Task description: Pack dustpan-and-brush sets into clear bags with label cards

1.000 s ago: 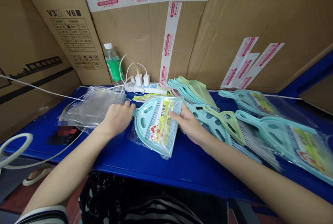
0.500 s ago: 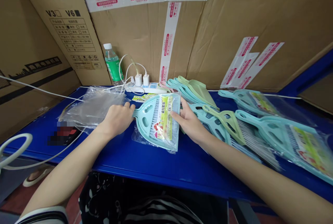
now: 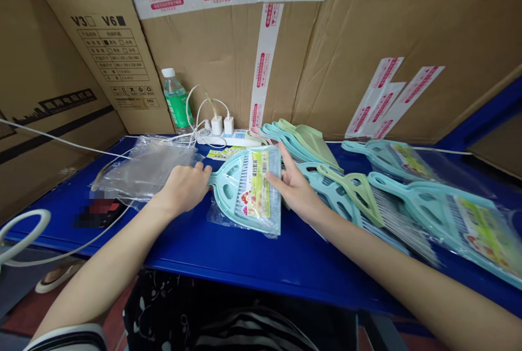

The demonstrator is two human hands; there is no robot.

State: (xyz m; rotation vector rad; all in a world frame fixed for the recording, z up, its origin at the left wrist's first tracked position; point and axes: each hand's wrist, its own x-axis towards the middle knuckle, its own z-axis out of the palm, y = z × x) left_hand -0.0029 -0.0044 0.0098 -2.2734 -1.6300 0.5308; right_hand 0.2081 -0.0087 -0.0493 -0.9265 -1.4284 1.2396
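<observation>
A light-blue dustpan and brush set (image 3: 232, 199) in a clear plastic bag is held between my two hands over the blue table. My left hand (image 3: 185, 190) is wrapped round the handle at its left end. My right hand (image 3: 296, 185) grips the wide right edge, with the thumb on the front and fingers partly hidden behind. Inside the bag a yellow-green printed card (image 3: 258, 190) lies over the bristles. Close to my right hand are loose brushes (image 3: 354, 190), green and blue, with grey bristles.
Stacked dustpans (image 3: 308, 142) lie at the back. Bagged sets (image 3: 448, 210) rest on the right. Clear plastic bags (image 3: 142, 169) and a phone-like dark object (image 3: 100, 212) are on the left. A bottle (image 3: 177, 101) and power strip (image 3: 240, 138) stand before cardboard boxes (image 3: 224, 57).
The dustpan set has tilted slightly and its right edge has shifted a little. Both hands keep their hold; the other things stay in place.
</observation>
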